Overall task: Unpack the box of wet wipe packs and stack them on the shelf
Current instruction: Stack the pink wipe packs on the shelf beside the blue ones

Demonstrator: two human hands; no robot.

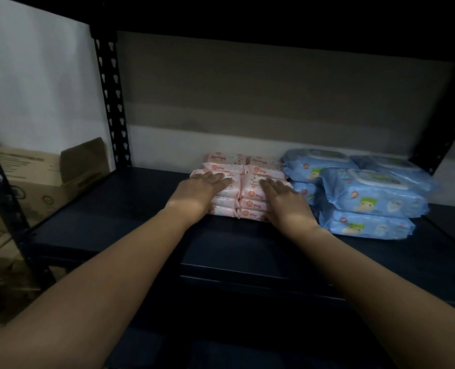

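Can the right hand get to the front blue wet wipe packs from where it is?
Probably yes: the right hand lies flat on the pink packs, and the blue packs sit right beside it with nothing between.

Two hands: the left hand (pixel 202 189) and the right hand (pixel 287 202); pink wet wipe packs (pixel 250 191) stand in four stacks, two front and two behind, about eleven packs showing, though the hands hide some edges; at three o'clock of them, blue wet wipe packs (pixel 372 194), roughly six visible in three stacks; one cardboard box (pixel 45 171) at nine o'clock; one shelf (pixel 141 209).
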